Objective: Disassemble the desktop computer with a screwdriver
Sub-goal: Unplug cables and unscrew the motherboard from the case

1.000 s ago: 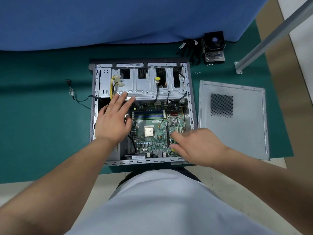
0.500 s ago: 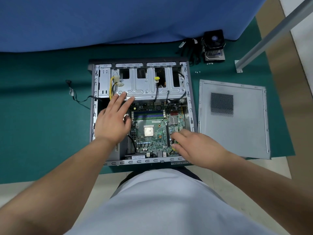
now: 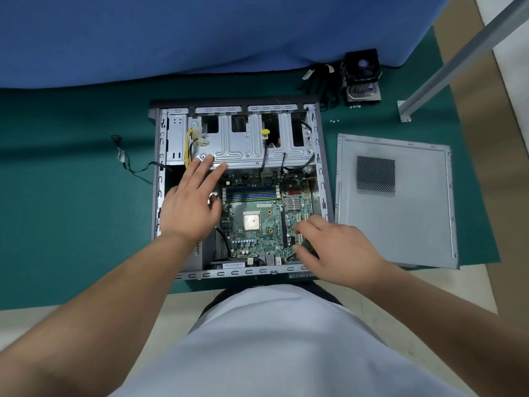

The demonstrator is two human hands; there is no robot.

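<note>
Nearest, right hand [image 3: 337, 250] curled over the near right corner of the motherboard [image 3: 257, 222], fingertips [image 3: 297, 229] pressed down among the expansion slots and thumb tucked beneath, pinching something small, dark and green at the board's edge; cannot tell whether that is a screwdriver handle or a card; shifted only slightly since a second ago, a touch closer to the case's near rail, so probably the same fastener or catch still being worked; just left of those fingertips, bare processor socket [image 3: 252, 221], cooler already off; farther left, left hand [image 3: 190, 204] spread flat and relaxed, holding nothing, palm over the board's left edge and the two longest fingers reaching onto the lip of the metal drive cage [image 3: 249, 147], unmoved across the last second, apparently bracing the computer case [image 3: 323, 179]; beyond the left fingertips, yellow power leads [image 3: 189, 144] hanging loose; to the right of the right hand, removed side panel [image 3: 395, 196] lying flat on the green mat [image 3: 71, 196]; farthest, past both hands, detached cooler fan [image 3: 362, 73] with loose screws [image 3: 334, 120] nearby; disassembly well under way, motherboard still seated in the case.
</note>
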